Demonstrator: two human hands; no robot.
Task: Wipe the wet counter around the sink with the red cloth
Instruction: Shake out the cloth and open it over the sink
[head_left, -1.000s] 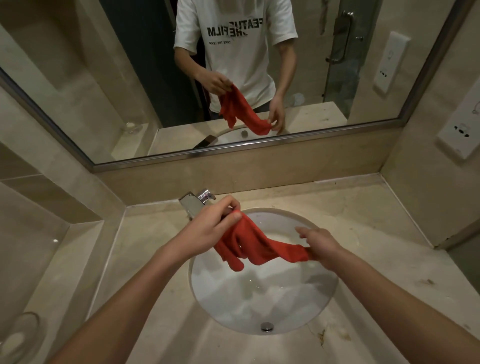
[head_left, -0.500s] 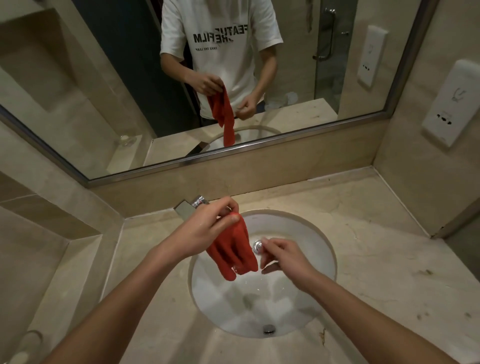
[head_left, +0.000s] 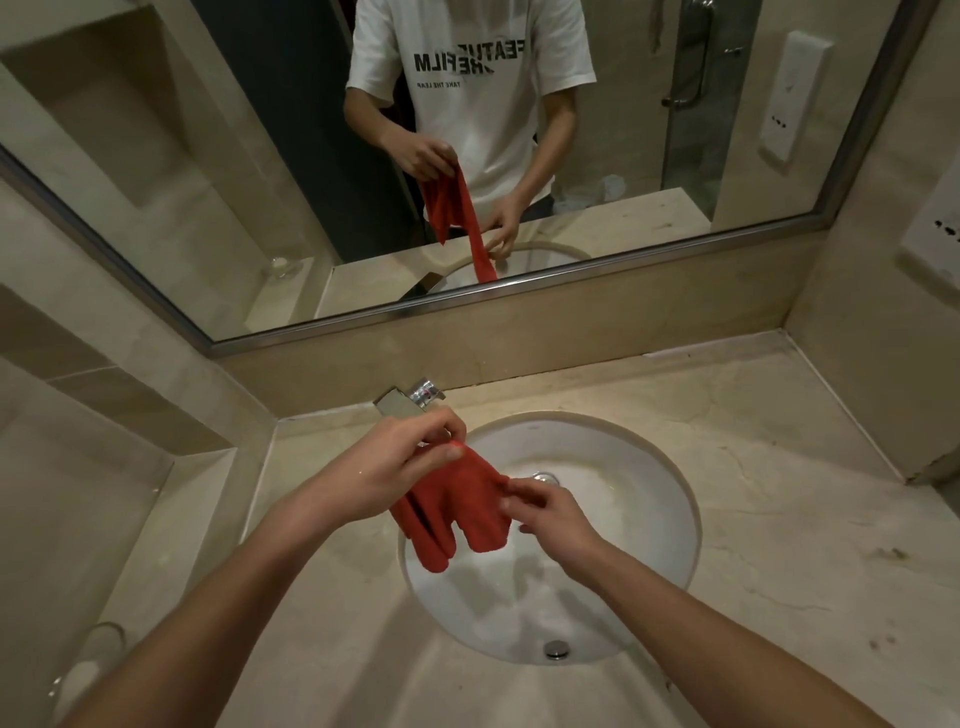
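Observation:
The red cloth hangs bunched in the air over the left part of the white round sink. My left hand pinches its top corner just in front of the chrome tap. My right hand pinches the cloth's right edge over the middle of the basin. The beige marble counter runs around the sink, with dark specks on its right side.
A large mirror spans the back wall and reflects a person in a white shirt holding the cloth. A wall socket plate sits on the right wall. A glass dish stands at the counter's lower left, beside a step in the ledge.
The cloth was stretched between both hands, then my right hand let go. Now my right hand has moved back to the cloth and pinches its right edge.

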